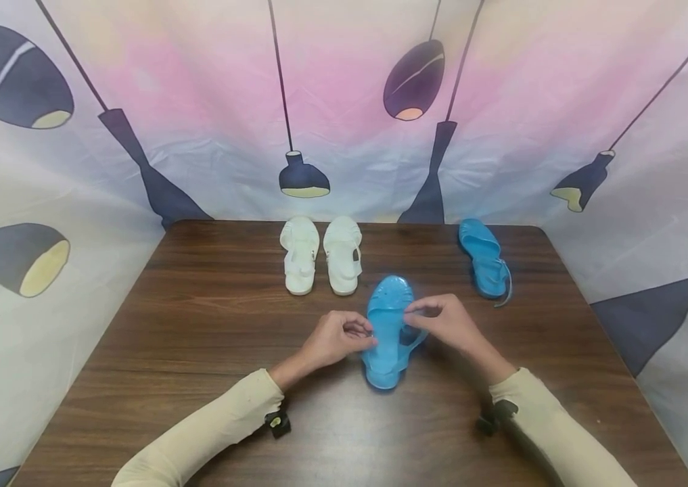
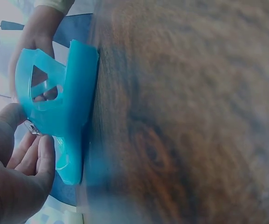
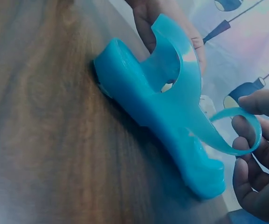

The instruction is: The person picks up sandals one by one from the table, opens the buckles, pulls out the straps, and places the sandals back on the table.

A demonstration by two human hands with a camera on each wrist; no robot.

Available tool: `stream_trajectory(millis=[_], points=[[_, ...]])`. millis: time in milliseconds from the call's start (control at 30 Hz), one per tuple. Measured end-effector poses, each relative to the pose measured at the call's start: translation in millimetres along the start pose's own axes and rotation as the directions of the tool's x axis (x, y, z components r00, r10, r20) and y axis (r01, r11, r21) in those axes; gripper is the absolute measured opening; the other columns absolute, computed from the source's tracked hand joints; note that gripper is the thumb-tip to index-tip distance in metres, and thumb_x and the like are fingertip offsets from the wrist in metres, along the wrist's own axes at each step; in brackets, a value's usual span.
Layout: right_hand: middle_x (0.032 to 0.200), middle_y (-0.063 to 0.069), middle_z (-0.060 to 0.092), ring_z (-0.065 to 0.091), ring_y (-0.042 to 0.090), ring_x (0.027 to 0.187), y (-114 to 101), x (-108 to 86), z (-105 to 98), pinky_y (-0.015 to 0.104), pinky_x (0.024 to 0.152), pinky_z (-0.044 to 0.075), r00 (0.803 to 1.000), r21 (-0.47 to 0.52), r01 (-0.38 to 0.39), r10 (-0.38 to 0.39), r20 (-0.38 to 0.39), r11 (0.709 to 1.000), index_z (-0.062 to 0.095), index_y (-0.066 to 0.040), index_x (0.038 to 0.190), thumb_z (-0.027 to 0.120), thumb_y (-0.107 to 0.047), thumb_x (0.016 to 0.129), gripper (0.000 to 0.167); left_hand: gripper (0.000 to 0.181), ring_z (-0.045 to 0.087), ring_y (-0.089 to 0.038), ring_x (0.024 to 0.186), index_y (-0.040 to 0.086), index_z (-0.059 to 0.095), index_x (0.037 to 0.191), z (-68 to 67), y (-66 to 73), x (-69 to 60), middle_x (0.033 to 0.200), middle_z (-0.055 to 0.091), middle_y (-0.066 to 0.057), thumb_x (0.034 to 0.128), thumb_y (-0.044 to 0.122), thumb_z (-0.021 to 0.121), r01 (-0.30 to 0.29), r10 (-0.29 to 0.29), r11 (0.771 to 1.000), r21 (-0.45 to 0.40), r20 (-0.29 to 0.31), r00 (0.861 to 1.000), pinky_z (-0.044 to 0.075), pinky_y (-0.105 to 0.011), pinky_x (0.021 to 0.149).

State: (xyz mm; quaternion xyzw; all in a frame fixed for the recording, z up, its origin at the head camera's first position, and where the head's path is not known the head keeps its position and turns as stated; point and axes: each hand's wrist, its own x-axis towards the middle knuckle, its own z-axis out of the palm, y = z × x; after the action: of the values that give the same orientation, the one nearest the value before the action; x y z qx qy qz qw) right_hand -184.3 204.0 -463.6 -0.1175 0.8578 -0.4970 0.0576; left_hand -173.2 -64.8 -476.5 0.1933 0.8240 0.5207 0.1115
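A blue jelly sandal [image 1: 387,331] lies flat on the table, toe away from me, between both hands. My left hand [image 1: 337,336] is at its left side. In the left wrist view, that thumb and fingers pinch the sandal's side at a small metal buckle [image 2: 32,127]. My right hand [image 1: 444,321] is at the right side. In the right wrist view, its thumb and fingers hold the thin ankle strap [image 3: 254,128], which bends into a loop. The strap's tip is hard to make out among the fingers.
A pair of white sandals [image 1: 300,260] stands at the table's back, left of the blue sandal. Another blue sandal [image 1: 485,260] lies at the back right with its strap hanging loose. Behind the wooden table [image 1: 210,325] hangs a cloth printed with lamps.
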Motion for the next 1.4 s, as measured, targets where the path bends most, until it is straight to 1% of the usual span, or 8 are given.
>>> stream_trajectory(millis=[133, 300, 467, 733, 900, 1133, 1267, 1400], points=[[0.1, -0.002, 0.077, 0.068, 0.019, 0.092, -4.6, 9.8, 2.7, 0.035, 0.077, 0.058, 0.998, -0.064, 0.068, -0.068, 0.002, 0.996, 0.081, -0.014, 0.105, 0.081, -0.035, 0.089, 0.026, 0.022, 0.072, -0.012, 0.087, 0.007, 0.075, 0.101, -0.4, 1.2, -0.4, 0.094, 0.076, -0.003, 0.0859, 0.019, 0.084, -0.004, 0.004, 1.0, -0.023, 0.006, 1.0, 0.059, -0.025, 0.074], [0.096, -0.004, 0.078, 0.069, 0.014, 0.084, -10.2, 21.7, 8.1, 0.032, 0.071, 0.059, 0.994, -0.119, 0.114, -0.113, 0.016, 0.986, 0.081, -0.016, 0.102, 0.08, -0.032, 0.09, 0.02, 0.023, 0.072, -0.012, 0.087, 0.006, 0.075, 0.102, -0.2, 0.7, -0.5, 0.095, 0.077, -0.004, 0.0867, 0.02, 0.084, -0.005, 0.005, 0.999, -0.033, 0.012, 1.0, 0.059, -0.024, 0.074], [0.095, -0.004, 0.078, 0.071, 0.012, 0.085, -12.1, 30.0, 12.8, 0.031, 0.073, 0.06, 0.996, -0.163, 0.093, -0.094, 0.003, 0.982, 0.081, -0.016, 0.103, 0.079, -0.033, 0.091, 0.021, 0.023, 0.073, -0.013, 0.088, 0.005, 0.075, 0.103, 0.4, 0.4, -0.1, 0.096, 0.077, -0.005, 0.0869, 0.019, 0.083, -0.004, 0.005, 0.999, -0.046, 0.009, 1.0, 0.059, -0.024, 0.075], [0.103, 0.002, 0.078, 0.073, 0.021, 0.097, -9.4, 30.8, 10.2, 0.042, 0.082, 0.06, 0.998, -0.201, 0.034, -0.044, -0.042, 0.979, 0.079, -0.014, 0.111, 0.076, -0.042, 0.092, 0.035, 0.024, 0.072, -0.014, 0.087, 0.005, 0.074, 0.103, 1.4, -0.9, -1.0, 0.095, 0.076, -0.004, 0.0868, 0.019, 0.083, 0.011, -0.011, 0.998, -0.064, 0.004, 1.0, 0.059, -0.025, 0.074], [0.11, 0.004, 0.077, 0.071, 0.025, 0.106, -5.6, 23.9, 2.1, 0.047, 0.088, 0.059, 0.998, -0.225, 0.02, -0.034, -0.06, 0.974, 0.078, -0.013, 0.115, 0.075, -0.044, 0.093, 0.038, 0.022, 0.072, -0.014, 0.089, 0.007, 0.074, 0.104, 0.9, -2.1, -2.0, 0.097, 0.076, -0.004, 0.0894, 0.022, 0.081, 0.018, -0.019, 0.997, -0.072, -0.009, 1.0, 0.059, -0.026, 0.076], [0.116, 0.006, 0.075, 0.069, 0.028, 0.11, -5.8, 1.5, -10.6, 0.049, 0.09, 0.058, 0.998, -0.238, -0.055, 0.043, -0.055, 0.97, 0.075, -0.012, 0.119, 0.072, -0.046, 0.095, 0.042, 0.027, 0.071, -0.014, 0.089, 0.008, 0.074, 0.11, -1.9, -3.1, -7.1, 0.099, 0.075, -0.003, 0.0937, 0.03, 0.076, 0.048, -0.049, 0.997, -0.053, -0.01, 0.999, 0.059, -0.028, 0.075], [0.112, 0.006, 0.075, 0.07, 0.026, 0.105, -6.2, -14.8, -13.2, 0.047, 0.088, 0.059, 0.996, -0.249, -0.09, 0.088, -0.022, 0.964, 0.075, -0.011, 0.119, 0.071, -0.048, 0.095, 0.045, 0.038, 0.072, -0.017, 0.085, 0.008, 0.071, 0.12, -2.4, 0.6, -13.5, 0.101, 0.075, -0.003, 0.0942, 0.036, 0.075, 0.107, -0.106, 0.993, -0.045, 0.024, 0.994, 0.059, -0.032, 0.067], [0.1, 0.003, 0.075, 0.07, 0.02, 0.088, -4.8, -28.0, -8.9, 0.039, 0.079, 0.06, 0.988, -0.229, -0.14, 0.152, 0.034, 0.963, 0.075, -0.01, 0.117, 0.072, -0.049, 0.094, 0.045, 0.047, 0.072, -0.018, 0.084, 0.009, 0.067, 0.129, -1.8, 3.9, -19.4, 0.11, 0.073, -0.005, 0.0948, 0.04, 0.073, 0.159, -0.157, 0.986, -0.039, 0.061, 0.986, 0.059, -0.034, 0.066]])
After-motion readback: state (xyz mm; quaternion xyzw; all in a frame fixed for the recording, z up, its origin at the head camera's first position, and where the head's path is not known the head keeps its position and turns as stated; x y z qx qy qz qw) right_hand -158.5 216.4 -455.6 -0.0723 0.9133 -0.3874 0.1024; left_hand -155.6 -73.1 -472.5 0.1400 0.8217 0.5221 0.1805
